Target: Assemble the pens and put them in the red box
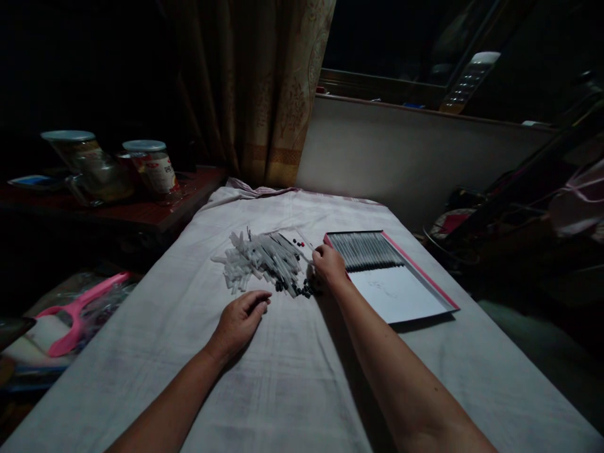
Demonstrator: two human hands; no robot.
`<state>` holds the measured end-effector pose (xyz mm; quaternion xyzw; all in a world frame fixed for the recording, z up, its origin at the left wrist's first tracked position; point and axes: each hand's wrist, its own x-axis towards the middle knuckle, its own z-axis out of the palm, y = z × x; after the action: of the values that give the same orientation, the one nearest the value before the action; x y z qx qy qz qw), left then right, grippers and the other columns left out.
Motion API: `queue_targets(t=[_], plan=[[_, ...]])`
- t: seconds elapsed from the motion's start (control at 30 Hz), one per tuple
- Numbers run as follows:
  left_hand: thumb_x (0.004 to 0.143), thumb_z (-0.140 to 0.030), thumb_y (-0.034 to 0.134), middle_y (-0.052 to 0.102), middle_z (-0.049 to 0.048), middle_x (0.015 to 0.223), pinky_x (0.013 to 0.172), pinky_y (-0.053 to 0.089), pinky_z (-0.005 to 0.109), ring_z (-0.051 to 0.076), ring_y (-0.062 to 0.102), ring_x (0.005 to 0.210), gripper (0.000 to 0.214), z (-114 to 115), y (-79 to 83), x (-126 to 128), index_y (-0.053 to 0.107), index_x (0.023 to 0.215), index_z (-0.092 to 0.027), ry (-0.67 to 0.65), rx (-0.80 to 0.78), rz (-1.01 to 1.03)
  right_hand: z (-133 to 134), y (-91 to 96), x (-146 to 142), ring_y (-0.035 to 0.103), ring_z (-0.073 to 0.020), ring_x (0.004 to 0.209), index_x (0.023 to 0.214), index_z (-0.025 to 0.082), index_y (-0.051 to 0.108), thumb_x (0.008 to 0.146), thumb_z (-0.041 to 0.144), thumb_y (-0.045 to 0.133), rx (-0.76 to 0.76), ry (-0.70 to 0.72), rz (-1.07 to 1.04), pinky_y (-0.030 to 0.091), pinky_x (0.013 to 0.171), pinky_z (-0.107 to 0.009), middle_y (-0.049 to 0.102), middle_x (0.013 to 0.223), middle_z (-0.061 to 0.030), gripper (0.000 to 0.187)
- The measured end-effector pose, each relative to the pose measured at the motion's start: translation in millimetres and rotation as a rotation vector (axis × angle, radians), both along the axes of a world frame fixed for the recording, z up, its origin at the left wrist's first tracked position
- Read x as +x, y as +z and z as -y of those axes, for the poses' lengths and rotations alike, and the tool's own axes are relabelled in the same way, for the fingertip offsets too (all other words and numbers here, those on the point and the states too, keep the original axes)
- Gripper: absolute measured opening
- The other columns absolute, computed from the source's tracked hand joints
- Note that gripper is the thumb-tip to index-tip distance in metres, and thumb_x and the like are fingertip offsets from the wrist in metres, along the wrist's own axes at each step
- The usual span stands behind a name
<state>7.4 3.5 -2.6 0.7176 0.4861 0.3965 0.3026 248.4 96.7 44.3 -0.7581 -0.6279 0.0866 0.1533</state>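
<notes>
On the white cloth lies a heap of loose translucent pen barrels [257, 255], with dark thin rods among them. Small black pen caps [306, 290] are scattered along its near right edge. My right hand [329, 263] is closed in a pinch between the heap and a shallow box [446, 302]; a thin pale pen barrel [306, 238] runs up and left from its fingertips. Inside the box, a row of black-ended pens [365, 250] lies side by side above a white sheet [396, 292]. My left hand [243, 319] rests on the cloth just before the heap, fingers loosely bent, thumb apart, apparently holding nothing.
A few black and red bits [299, 243] lie behind the heap. To the left, a dark red side table [189, 200] carries lidded jars [158, 170] and a glass mug [97, 185]. A pink-handled object [78, 311] sits lower left. A curtain [268, 94] hangs behind.
</notes>
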Motion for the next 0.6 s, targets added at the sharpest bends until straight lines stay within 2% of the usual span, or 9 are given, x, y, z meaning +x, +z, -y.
queue_targets(t=[0.07, 0.13, 0.23, 0.3, 0.37, 0.43, 0.53, 0.6], plan=[[0.091, -0.03, 0.051, 0.072, 0.0076, 0.103, 0.089, 0.055, 0.036, 0.021, 0.069, 0.095, 0.027, 3, 1.8, -1, 0.067, 0.11, -0.02, 0.041, 0.152, -0.045, 21, 2.1, -4, 0.068, -0.0194, 0.098, 0.115, 0.018, 0.068, 0.096, 0.027, 0.039, 0.035, 0.033, -0.053, 0.048, 0.084, -0.026, 0.073, 0.111, -0.0094, 0.036], [0.092, -0.028, 0.051, 0.067, 0.0101, 0.119, 0.101, 0.047, 0.042, 0.024, 0.061, 0.114, 0.03, 7, 5.5, -1, 0.063, 0.119, -0.022, 0.104, 0.358, -0.136, 45, 2.2, -10, 0.068, -0.0155, 0.091, 0.11, 0.02, 0.07, 0.094, 0.03, 0.045, 0.056, 0.132, -0.119, 0.048, 0.081, -0.022, 0.074, 0.105, -0.0044, 0.031], [0.092, -0.024, 0.054, 0.056, 0.0129, 0.138, 0.11, 0.034, 0.05, 0.029, 0.047, 0.132, 0.036, 12, 11.6, -1, 0.059, 0.128, -0.024, 0.167, 0.564, -0.333, 77, 2.0, -18, 0.067, -0.0158, 0.08, 0.099, 0.019, 0.073, 0.088, 0.024, 0.055, 0.062, 0.439, -0.245, 0.048, 0.073, -0.023, 0.075, 0.094, -0.005, 0.022], [0.093, -0.024, 0.053, 0.06, 0.0126, 0.133, 0.11, 0.029, 0.053, 0.03, 0.05, 0.128, 0.033, 13, 12.8, -2, 0.06, 0.125, -0.024, 0.163, 0.597, -0.445, 88, 3.3, -19, 0.066, -0.0162, 0.078, 0.098, 0.019, 0.073, 0.085, 0.022, 0.058, 0.042, 0.601, -0.283, 0.048, 0.072, -0.024, 0.075, 0.092, -0.0048, 0.02], [0.095, -0.025, 0.05, 0.07, 0.0092, 0.111, 0.108, 0.03, 0.054, 0.027, 0.062, 0.109, 0.024, 11, 10.4, -3, 0.065, 0.114, -0.024, 0.11, 0.583, -0.513, 88, 5.1, -16, 0.066, -0.0166, 0.08, 0.099, 0.02, 0.074, 0.087, 0.023, 0.058, 0.022, 0.664, -0.319, 0.048, 0.073, -0.025, 0.075, 0.093, -0.0043, 0.02], [0.097, -0.027, 0.046, 0.073, 0.0056, 0.09, 0.103, 0.036, 0.051, 0.023, 0.066, 0.087, 0.022, 9, 5.0, -4, 0.066, 0.102, -0.022, 0.055, 0.548, -0.537, 79, 6.3, -12, 0.068, -0.0171, 0.087, 0.103, 0.021, 0.073, 0.09, 0.025, 0.055, 0.016, 0.588, -0.295, 0.049, 0.077, -0.025, 0.075, 0.099, -0.0044, 0.023], [0.098, -0.029, 0.042, 0.073, 0.0072, 0.091, 0.088, 0.048, 0.041, 0.022, 0.067, 0.084, 0.024, 4, -3.6, -6, 0.065, 0.101, -0.02, 0.078, 0.511, -0.508, 57, 5.6, -7, 0.067, -0.0199, 0.1, 0.112, 0.021, 0.07, 0.095, 0.032, 0.049, -0.004, 0.297, -0.069, 0.047, 0.084, -0.027, 0.073, 0.111, -0.0074, 0.03], [0.098, -0.028, 0.041, 0.073, 0.0078, 0.094, 0.082, 0.051, 0.036, 0.022, 0.067, 0.086, 0.025, 2, -7.2, -6, 0.063, 0.105, -0.019, 0.087, 0.49, -0.478, 43, 3.9, -6, 0.066, -0.0241, 0.103, 0.11, 0.019, 0.071, 0.094, 0.038, 0.05, -0.037, 0.178, 0.046, 0.047, 0.084, -0.031, 0.071, 0.114, -0.0114, 0.033]])
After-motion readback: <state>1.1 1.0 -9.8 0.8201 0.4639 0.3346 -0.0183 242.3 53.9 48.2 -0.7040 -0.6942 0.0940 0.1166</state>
